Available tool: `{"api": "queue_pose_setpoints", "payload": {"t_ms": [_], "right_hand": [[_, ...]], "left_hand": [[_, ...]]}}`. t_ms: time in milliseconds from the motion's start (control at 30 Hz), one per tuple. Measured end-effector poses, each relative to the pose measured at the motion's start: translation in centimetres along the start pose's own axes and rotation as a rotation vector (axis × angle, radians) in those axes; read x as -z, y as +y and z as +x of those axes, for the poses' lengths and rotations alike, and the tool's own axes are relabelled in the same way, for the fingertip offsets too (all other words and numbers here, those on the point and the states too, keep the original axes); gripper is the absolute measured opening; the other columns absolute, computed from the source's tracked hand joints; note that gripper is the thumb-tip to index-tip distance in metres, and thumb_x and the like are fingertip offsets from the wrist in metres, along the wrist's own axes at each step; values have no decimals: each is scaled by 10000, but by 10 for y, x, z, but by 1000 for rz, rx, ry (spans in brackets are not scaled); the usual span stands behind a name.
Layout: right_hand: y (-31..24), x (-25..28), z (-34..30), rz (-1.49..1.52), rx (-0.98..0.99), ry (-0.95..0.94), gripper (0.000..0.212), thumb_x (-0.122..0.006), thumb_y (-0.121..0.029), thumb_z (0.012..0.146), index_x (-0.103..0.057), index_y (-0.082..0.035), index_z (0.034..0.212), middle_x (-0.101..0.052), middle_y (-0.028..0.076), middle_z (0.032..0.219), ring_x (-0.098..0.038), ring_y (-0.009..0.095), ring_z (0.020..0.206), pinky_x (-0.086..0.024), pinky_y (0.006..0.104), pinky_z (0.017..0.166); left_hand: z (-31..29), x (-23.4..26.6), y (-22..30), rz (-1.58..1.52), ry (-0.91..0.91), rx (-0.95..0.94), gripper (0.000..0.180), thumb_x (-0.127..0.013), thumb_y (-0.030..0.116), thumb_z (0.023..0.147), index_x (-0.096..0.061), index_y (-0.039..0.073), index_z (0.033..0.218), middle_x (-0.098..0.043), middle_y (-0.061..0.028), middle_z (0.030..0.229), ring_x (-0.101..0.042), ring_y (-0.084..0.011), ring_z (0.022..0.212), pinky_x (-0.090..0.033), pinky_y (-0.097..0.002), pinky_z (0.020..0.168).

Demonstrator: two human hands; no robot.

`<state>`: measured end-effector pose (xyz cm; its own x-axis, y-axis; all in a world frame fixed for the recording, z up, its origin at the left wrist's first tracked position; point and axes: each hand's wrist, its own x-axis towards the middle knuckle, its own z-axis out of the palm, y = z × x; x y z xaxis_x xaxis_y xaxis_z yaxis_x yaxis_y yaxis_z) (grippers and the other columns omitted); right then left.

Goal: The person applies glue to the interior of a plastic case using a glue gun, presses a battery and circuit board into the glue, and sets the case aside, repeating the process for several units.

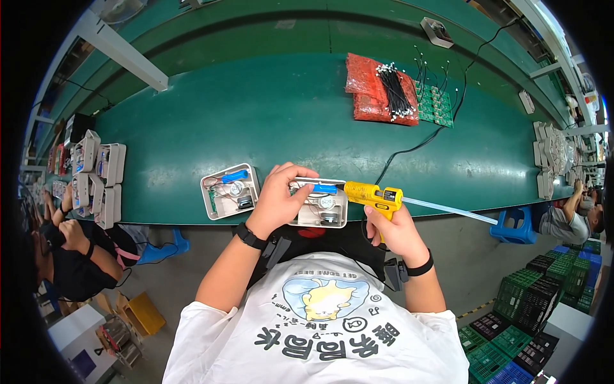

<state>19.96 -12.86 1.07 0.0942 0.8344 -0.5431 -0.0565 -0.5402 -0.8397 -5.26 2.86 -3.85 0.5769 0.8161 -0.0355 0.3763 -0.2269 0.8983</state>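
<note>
Glue gun (371, 194) gripped in R hand (398, 229), R of blue cyl (325, 189), tray (343, 213) gripped on L by L hand (279, 197)

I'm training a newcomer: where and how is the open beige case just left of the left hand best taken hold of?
Probably by the outer faces of the near and far walls of the open beige case, coming from its left. The left hand is close on its right, and the open top leaves the blue cylindrical battery exposed inside.
</note>
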Motion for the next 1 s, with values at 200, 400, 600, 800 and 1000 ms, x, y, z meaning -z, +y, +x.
{"api": "queue_pose_setpoints", "payload": {"t_ms": [200, 400, 600, 800, 1000], "right_hand": [[-2, -2, -8, -172, 33, 33, 261, -648, -187, 1133, -661, 17, 1295, -696, 31, 757, -600, 95, 538, -526, 265, 497], [-5, -5, -10, -26, 49, 68, 243, -652, -182, 1130, -670, 11, 1277, -648, 4, 713, -582, 88, 523, -491, 269, 486], [0, 2, -10, -62, 17, -19, 249, -654, -183, 1128, -679, 13, 1280, -670, 13, 726, -592, 84, 549, -504, 255, 493], [-18, -10, -22, -268, 41, 46, 254, -655, -186, 1127, -689, 13, 1281, -694, 25, 749, -609, 84, 580, -524, 238, 504], [-21, -30, -17, -119, 77, 24, 299, -666, -201, 1126, -697, 21, 1323, -677, 11, 746, -617, 74, 597, -516, 235, 505]], "left_hand": [[-8, -9, -5, 0, 55, -35, 224, -791, 25, 953, -793, 81, 1169, -672, -67, 1005, -627, -268, 1025, -502, -384, 943], [-19, -15, -5, 12, 155, -91, 198, -763, 25, 970, -794, 80, 1157, -664, -74, 992, -625, -273, 1011, -499, -378, 907], [-19, -16, -7, -12, 152, -105, 182, -741, 19, 979, -791, 77, 1144, -665, -77, 992, -626, -281, 1002, -497, -391, 887], [-22, -14, -7, -4, 142, -91, 188, -730, 35, 991, -783, 87, 1164, -682, -73, 1027, -637, -283, 1026, -480, -395, 937], [-26, -8, -5, -4, 65, -87, 257, -647, 59, 1016, -751, 108, 1246, -713, -71, 1137, -653, -274, 1122, -426, -396, 1037]]}}
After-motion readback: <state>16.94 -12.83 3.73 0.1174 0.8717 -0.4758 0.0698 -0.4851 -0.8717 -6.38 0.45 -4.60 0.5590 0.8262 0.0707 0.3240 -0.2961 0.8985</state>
